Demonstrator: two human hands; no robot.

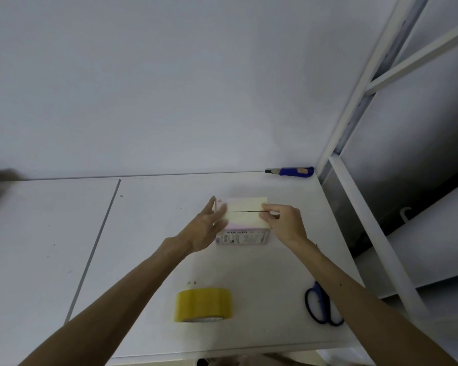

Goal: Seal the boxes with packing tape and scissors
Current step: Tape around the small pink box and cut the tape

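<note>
**Head view.** On the bench (pixel 50 247), right half and nearer the back edge than the front, the box (pixel 245 213) is sitting w/ its long axis running L–R. Its flaps are closed, and the seam (pixel 245 211) is showing as a dark line along that same axis, untaped.

- **Left hand** (pixel 205 228): is resting flat against the box's L end, fingers straight, gripping nothing.
- **Right hand** (pixel 284 220): is holding the box's R end, fingers curled over it, tips at the seam's R end.
- **Tape roll** (pixel 203 303), yellow: is lying near the front edge, well apart from the box, between the two forearms and closer to the L one.
- **Scissors** (pixel 319 305), blue handles: are lying toward the front R corner, partly hidden under the R forearm.
- **Utility knife** (pixel 291 171), blue: is lying at the back R corner.

Judgement: sealing is not yet begun. The coming move is prob. a reach back toward the front edge for the roll. The L hand is freer and nearer, while the R hand is steadying the box. The strip should then be laid L–R along the seam, not across it.
</note>
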